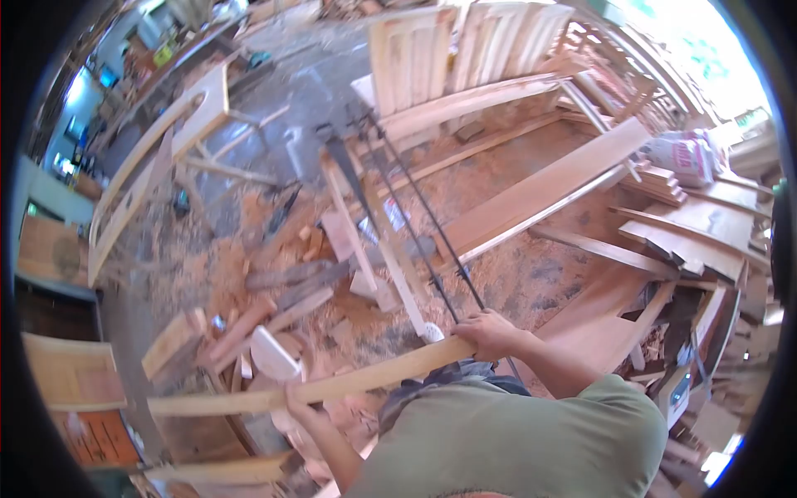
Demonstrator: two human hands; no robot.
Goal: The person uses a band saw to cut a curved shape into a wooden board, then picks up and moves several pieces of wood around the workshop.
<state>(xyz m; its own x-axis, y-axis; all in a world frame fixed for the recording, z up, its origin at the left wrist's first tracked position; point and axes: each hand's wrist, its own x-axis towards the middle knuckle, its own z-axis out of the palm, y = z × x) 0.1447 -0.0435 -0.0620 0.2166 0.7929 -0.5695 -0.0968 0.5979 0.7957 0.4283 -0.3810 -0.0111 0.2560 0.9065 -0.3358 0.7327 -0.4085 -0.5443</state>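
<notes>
A long, pale wooden strip [365, 378] runs across the lower part of the head view, slightly tilted up to the right. My right hand [490, 332] is closed over its right end. My left hand [295, 400] grips it further left, fingers wrapped under the strip. My green shirt fills the bottom right. The strip's left end reaches out over a pile of offcuts [249, 332] on the floor.
Sawdust and wood scraps cover the floor. Two long black bar clamps [415, 224] and a hand saw [344, 166] lie ahead. A wide plank [548, 187], panelled doors [465, 50], a curved frame [158, 158] and stacked boards [697, 232] surround the spot.
</notes>
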